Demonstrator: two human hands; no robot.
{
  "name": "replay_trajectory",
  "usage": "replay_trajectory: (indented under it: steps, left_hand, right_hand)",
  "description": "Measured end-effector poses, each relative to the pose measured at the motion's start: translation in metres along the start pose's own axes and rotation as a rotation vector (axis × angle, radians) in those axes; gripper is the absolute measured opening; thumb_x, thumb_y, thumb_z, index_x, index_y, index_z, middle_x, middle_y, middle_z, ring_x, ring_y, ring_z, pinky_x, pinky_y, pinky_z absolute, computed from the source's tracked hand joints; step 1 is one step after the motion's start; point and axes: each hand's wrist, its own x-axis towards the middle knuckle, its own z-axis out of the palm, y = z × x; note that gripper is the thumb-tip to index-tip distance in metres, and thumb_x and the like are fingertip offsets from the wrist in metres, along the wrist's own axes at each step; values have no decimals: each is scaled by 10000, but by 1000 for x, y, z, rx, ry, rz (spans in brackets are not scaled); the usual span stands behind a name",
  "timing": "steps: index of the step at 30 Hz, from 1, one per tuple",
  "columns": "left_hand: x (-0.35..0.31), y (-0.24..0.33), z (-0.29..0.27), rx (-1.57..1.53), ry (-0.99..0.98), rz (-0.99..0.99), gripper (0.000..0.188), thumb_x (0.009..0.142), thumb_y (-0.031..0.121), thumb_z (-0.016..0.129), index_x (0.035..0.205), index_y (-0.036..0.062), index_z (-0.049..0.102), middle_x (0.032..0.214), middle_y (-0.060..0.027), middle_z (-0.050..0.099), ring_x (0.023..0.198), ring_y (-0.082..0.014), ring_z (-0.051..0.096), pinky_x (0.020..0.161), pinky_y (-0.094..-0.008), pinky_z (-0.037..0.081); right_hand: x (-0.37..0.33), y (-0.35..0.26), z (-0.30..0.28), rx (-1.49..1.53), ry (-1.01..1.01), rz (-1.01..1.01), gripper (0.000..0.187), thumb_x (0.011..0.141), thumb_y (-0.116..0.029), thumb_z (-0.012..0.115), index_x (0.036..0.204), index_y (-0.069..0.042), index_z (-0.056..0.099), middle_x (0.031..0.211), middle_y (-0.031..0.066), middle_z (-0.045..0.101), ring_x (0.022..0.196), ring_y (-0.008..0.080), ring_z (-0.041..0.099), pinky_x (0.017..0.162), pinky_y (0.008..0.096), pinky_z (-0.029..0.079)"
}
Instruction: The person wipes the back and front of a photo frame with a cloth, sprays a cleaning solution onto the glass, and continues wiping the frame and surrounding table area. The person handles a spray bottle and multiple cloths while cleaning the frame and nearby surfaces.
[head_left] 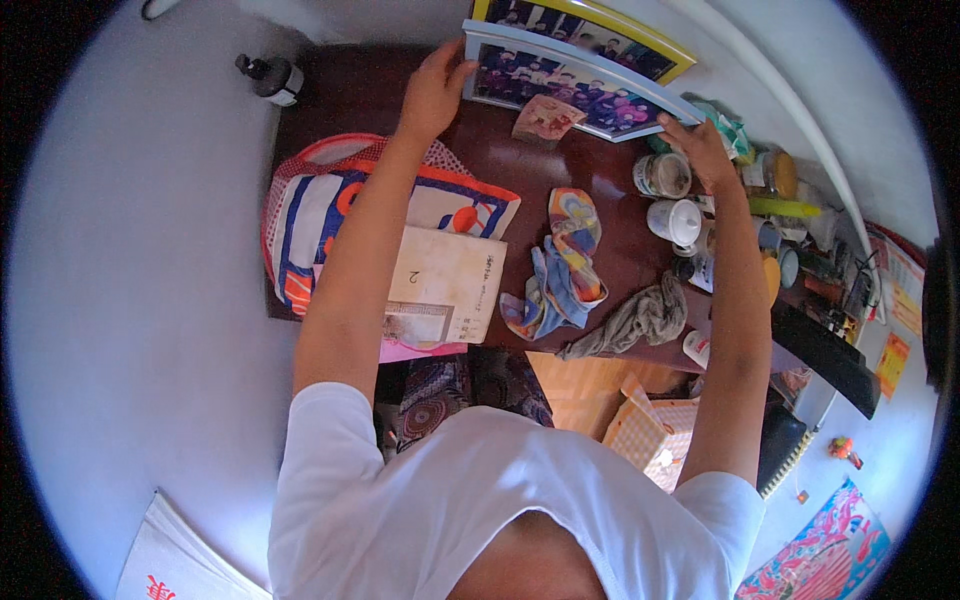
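Note:
Both my arms reach to the far side of a dark red table, where I grip a silver-blue picture frame with a group photo in it. My left hand holds its left end, and my right hand has the lower right corner. Close behind it, a yellow picture frame leans by the wall, partly covered. Against the lower front of the silver-blue frame stands a small pinkish printed packet or box. Next to my right hand is a glass jar.
A patterned cloth and a grey rag lie mid-table. Left are a colourful bag and a cardboard-coloured folder or box. Jars and a white lidded cup crowd the right edge. A black bottle stands far left.

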Motion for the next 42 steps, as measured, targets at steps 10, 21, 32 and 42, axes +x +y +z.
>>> replay_trajectory:
  steps: [10,21,32,42]
  left_hand:
    - [7,2,12,38,102,-43,358,947,258,665,1225,37,621,1103,-212,624,1057,-376,601,894,-453,490]
    - [17,10,33,199,290,-36,346,911,142,658,1206,-17,571,1031,-228,635,999,-412,597,876,-466,486]
    - [10,19,44,198,287,-113,393,893,77,655,1246,-29,519,1102,-262,605,1030,-415,580,899,-470,477]
    - [-9,7,38,-133,138,-241,464,908,89,654,1321,-26,478,1112,-279,624,1036,-422,616,915,-466,500]
  right_hand:
    - [19,-26,11,-153,122,-172,647,861,-414,781,1286,15,550,1010,55,633,913,154,545,829,309,458]
    - [30,16,5,13,309,-225,744,862,-350,789,1375,74,455,1274,157,585,1155,227,570,1010,342,444]
    - [25,12,25,298,323,-236,737,909,-248,743,1462,64,369,1363,172,544,1196,226,575,1021,327,475]
    - [-181,57,48,-273,638,-314,312,951,-131,661,1225,-2,587,1203,114,620,1105,218,592,973,347,464]
